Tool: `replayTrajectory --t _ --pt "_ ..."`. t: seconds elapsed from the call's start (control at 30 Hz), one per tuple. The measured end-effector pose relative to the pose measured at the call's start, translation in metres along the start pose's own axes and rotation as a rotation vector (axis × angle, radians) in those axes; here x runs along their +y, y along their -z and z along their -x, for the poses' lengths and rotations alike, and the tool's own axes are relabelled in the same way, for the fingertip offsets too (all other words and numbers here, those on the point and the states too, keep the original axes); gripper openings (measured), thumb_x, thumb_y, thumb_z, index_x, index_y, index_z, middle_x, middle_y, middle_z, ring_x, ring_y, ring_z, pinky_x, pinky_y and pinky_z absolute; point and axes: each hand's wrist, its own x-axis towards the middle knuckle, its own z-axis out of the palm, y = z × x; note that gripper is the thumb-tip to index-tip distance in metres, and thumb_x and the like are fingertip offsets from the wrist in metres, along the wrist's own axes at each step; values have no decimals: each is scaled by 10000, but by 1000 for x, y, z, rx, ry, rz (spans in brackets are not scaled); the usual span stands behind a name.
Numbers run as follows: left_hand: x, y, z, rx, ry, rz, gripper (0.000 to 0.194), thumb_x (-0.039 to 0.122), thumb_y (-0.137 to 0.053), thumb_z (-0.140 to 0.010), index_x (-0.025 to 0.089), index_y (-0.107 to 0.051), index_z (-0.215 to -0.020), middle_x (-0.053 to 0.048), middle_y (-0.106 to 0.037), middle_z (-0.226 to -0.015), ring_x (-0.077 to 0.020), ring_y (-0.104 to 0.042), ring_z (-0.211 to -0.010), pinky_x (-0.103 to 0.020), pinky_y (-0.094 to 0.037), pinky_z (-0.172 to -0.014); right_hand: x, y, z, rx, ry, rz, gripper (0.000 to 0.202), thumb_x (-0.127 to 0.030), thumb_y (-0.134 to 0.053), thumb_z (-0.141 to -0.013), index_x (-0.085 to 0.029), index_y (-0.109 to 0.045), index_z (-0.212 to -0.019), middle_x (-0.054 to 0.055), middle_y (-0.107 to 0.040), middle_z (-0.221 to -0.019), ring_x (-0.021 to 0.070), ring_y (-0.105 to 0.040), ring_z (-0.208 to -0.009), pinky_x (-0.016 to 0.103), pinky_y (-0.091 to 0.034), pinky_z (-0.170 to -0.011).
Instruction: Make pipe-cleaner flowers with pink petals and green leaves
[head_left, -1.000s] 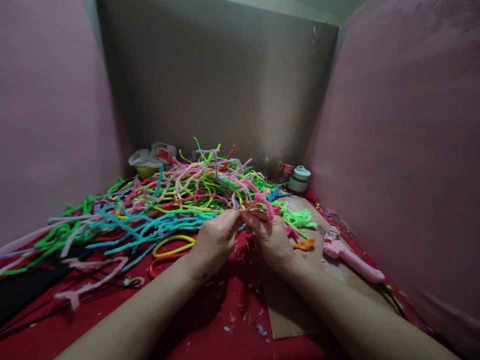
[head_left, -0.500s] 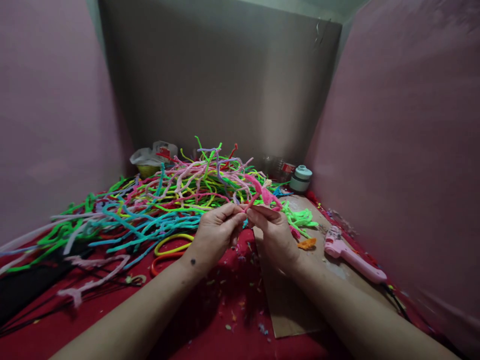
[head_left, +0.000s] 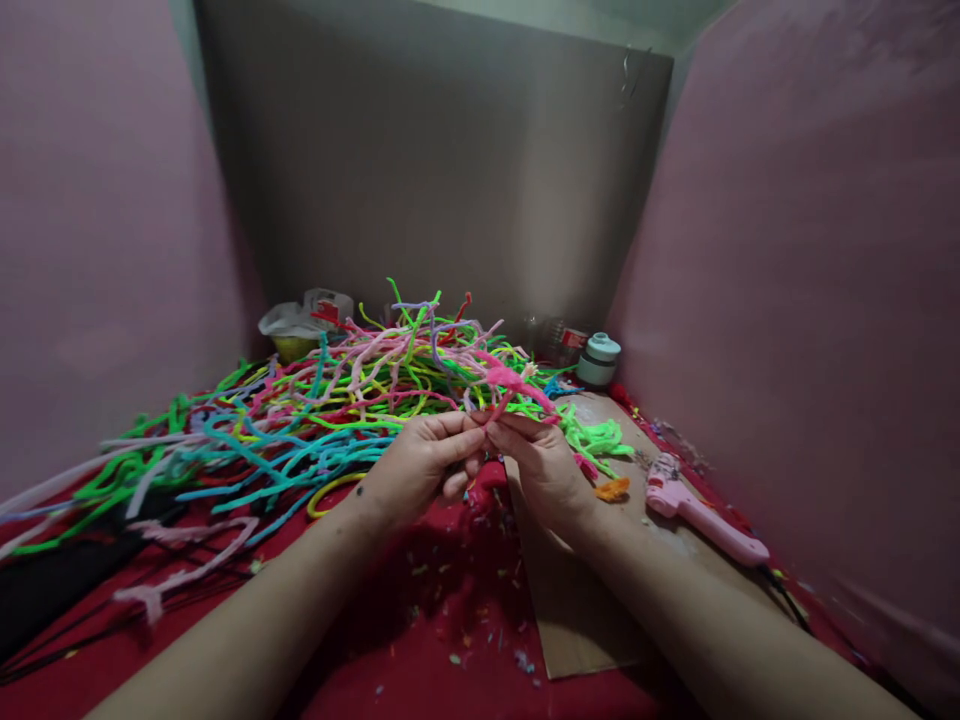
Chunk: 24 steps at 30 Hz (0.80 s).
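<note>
Pinched between the fingertips of both hands is a pink pipe cleaner [head_left: 511, 380], bent into a shape with a wider fuzzy part at its top. My left hand [head_left: 431, 452] is closed on its lower end from the left. My right hand [head_left: 541, 470] grips it from the right, the thumb close to the left thumb. The exact spot under the fingertips is hidden. Behind the hands spreads a big heap of coloured pipe cleaners [head_left: 360, 385]. Bright green pieces [head_left: 596, 435] lie just beyond my right hand, with a small orange piece [head_left: 613, 490] near its wrist.
A pink glue gun [head_left: 701, 515] rests on a brown cardboard sheet [head_left: 577, 610] at the right. Yellow scissor handles [head_left: 322, 497] show beside my left forearm. A pale green-capped jar [head_left: 598, 360] and a plastic bag [head_left: 289, 322] stand at the back. Scraps dot the red cloth [head_left: 442, 640].
The pink pipe cleaner's top has tilted to the left. My left wrist has shifted left, now covering the orange-red handle. Both hands keep their pinch.
</note>
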Motion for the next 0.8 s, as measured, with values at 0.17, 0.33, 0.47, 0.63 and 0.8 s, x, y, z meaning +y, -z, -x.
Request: replayTrajectory --t 0.17,0.33,0.47,0.63,0.8 --pt "-2 1 -3 26 -142 -264 234 309 -555 -773 141 -527 -612 32 -518 -519 -58 -468 -405 -192 -384 -440 -3 0 1 43 14 62 151 -316 -688 -700 -208 -739 -792 -1 -649 -652 141 -555 -652 310 -463 -726" --pt "-7 0 -6 108 -157 -309 160 301 -558 -757 143 -562 -740 29 -545 -571 -91 -511 -470 -223 -434 -492 3 4 1 109 17 79 106 -293 -698 -688 -216 -736 -751 -8 -645 -676 126 -530 -635 277 -448 -687" --pt "-17 1 -6 202 -282 -527 144 294 -561 -761 160 -577 -811 31 -552 -590 -89 -488 -496 -209 -408 -506 8 5 -1 119 21 49 111 -285 -694 -690 -215 -735 -767 -5 -653 -683 142 -561 -688 289 -452 -728" --pt "-25 4 -5 271 -460 -760 159 286 -509 -814 180 -592 -729 41 -500 -555 -80 -451 -508 -186 -368 -517 4 3 -1 106 -23 88 126 -315 -710 -667 -201 -727 -718 -11 -638 -633 136 -551 -654 283 -452 -688" --pt "-21 3 -5 278 -351 -597 165 300 -528 -800 172 -596 -719 52 -495 -488 -81 -455 -459 -189 -365 -488 -2 4 1 42 -12 126 175 -344 -648 -737 -184 -701 -688 -15 -585 -608 114 -501 -615 263 -428 -639"
